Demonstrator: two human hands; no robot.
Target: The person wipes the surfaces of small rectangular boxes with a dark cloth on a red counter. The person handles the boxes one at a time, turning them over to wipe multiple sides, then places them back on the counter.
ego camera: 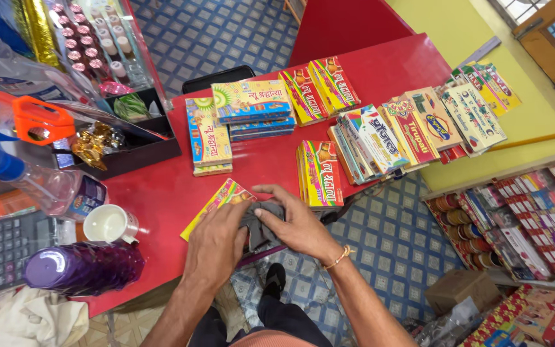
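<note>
Both hands low in the centre of the frame, at the near edge of the red counter [162, 193]. Left hand [216, 241] and right hand [300, 225] closed together around a grey cloth [259, 225], fingers curled and bunching it between them, apparently to keep it gathered in a wad. Cloth touching a flat yellow box [220, 200] lying just above-left of the hands, partly hidden under the left hand. Stacks of coloured boxes [319, 173] spread across the upper centre and right, well apart from the hands. White cup [109, 225], purple bottle [85, 266] and calculator [4, 250] at lower left
</note>
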